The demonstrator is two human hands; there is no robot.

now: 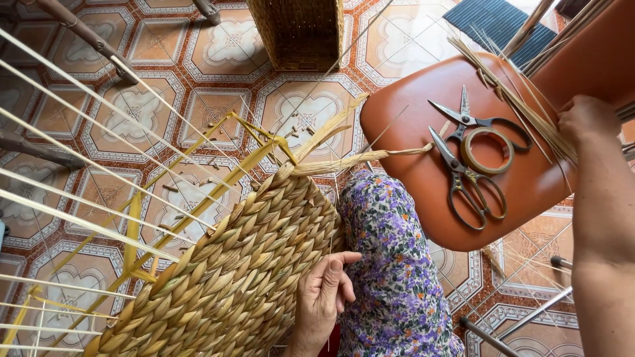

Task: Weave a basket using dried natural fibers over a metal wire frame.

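Closest in, the left hand [325, 291] lies flat against the edge of the half-woven basket [238, 264], fingers spread over the plaited rows, pressing rather than gripping anything. The basket leans across the lap beside the floral-print leg [390, 264], its unwoven white spokes [79, 165] fanning out to the left and yellow strands [198, 192] trailing loose from the rim. If that steadying hand slips, I'd say the piece could roll off the knee and the last rows slacken, since the free end of the weaving strand [344, 162] is only lying there, held by nothing.

Further out, the right hand [585, 119] is closed on a bundle of thin pale reeds [522, 99] lying over the orange plastic chair [423, 178]. The fist looks clenched round them, though the fingers are turned away. Dragging the bundle back across the seat could catch the two pairs of scissors [466, 155] and the roll of tape [488, 151] resting there; they sit near the seat's front edge, and a snag might sweep them onto the tiled floor [165, 39] or toward the leg. The reeds are brittle-looking and may kink if pulled at an angle.

Farthest away stands a finished wicker basket [301, 30], well clear of all this
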